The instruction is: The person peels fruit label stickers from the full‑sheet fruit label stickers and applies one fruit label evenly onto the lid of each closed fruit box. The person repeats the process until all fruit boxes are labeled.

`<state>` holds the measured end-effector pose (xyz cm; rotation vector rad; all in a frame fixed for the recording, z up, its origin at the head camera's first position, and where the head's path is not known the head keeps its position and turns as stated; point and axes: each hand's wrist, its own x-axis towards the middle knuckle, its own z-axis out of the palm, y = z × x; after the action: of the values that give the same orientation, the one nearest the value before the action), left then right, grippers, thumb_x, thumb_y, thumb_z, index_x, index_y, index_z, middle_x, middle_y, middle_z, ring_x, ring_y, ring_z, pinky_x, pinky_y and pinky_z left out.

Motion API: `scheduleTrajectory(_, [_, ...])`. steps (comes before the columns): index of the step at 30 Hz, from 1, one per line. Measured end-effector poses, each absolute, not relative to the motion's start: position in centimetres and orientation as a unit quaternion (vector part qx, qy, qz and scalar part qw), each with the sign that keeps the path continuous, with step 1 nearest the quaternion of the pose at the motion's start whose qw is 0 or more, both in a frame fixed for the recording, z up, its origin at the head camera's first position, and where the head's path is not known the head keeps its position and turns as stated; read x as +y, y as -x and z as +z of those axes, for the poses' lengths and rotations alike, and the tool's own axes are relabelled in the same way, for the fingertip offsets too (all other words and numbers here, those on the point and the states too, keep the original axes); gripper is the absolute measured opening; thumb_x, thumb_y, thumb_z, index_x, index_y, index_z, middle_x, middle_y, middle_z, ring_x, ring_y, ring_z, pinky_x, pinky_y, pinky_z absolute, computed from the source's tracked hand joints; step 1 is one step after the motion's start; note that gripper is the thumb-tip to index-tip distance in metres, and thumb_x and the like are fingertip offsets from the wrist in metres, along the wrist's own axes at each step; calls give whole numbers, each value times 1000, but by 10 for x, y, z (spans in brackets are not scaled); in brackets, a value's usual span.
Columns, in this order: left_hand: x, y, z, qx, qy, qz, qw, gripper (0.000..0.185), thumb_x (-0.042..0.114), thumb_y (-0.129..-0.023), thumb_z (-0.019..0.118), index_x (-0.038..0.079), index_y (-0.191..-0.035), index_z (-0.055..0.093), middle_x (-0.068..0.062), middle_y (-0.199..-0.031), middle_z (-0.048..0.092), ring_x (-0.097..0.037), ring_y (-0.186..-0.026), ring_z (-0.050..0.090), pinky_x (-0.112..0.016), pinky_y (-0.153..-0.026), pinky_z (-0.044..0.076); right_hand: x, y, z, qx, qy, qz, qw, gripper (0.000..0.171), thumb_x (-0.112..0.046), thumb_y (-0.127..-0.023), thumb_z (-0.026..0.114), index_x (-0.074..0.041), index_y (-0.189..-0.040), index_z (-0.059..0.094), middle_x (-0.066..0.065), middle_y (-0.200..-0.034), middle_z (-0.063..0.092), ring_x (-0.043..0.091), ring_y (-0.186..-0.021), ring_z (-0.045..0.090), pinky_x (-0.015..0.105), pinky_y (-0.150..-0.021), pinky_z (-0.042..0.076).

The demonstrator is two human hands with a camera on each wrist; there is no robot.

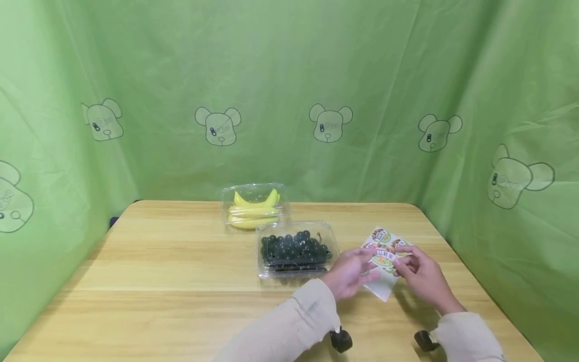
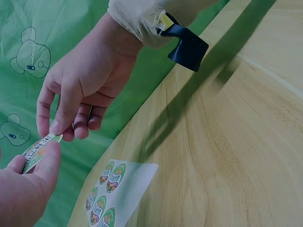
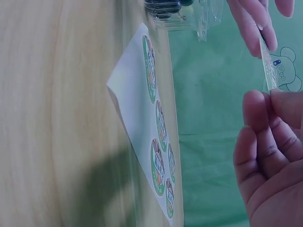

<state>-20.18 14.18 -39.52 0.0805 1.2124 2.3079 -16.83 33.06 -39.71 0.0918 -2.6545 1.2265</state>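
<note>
Both hands hold one round green-rimmed sticker (image 1: 383, 258) a little above the table, right of centre. My left hand (image 1: 368, 262) pinches its left edge and my right hand (image 1: 400, 261) pinches its right edge. In the left wrist view the sticker (image 2: 40, 148) sits between the left thumb (image 2: 47, 165) and the right hand's fingers (image 2: 59, 120). The right wrist view shows the sticker (image 3: 268, 66) edge-on. Under the hands lies a white sticker sheet (image 1: 382, 289) with several more stickers (image 2: 108, 176), flat on the wood (image 3: 152, 142).
A clear box of dark grapes (image 1: 296, 249) stands just left of my left hand. A clear box of bananas (image 1: 255, 207) sits behind it. The wooden table (image 1: 172, 281) is walled by green cloth (image 1: 289, 75) on three sides.
</note>
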Motion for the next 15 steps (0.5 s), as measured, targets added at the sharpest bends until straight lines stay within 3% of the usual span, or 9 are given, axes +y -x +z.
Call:
scheduleTrajectory(5, [140, 202, -393, 448, -36, 852, 268, 27, 8, -95, 56, -2, -120, 59, -13, -121, 60, -37, -120, 51, -54, -100, 44, 330, 170, -399, -901, -43, 412, 126, 32, -6, -95, 60, 0, -125, 52, 18, -91, 68, 24, -75, 67, 32, -58, 57])
scheduleTrajectory(15, [135, 202, -391, 477, -43, 839, 258, 25, 8, -94, 57, 0, -118, 60, -13, -114, 63, -32, -113, 56, -52, -100, 45, 329, 171, -396, -907, -66, 388, 151, 28, -2, -94, 59, 0, -122, 55, 11, -89, 67, 16, -76, 65, 24, -67, 57])
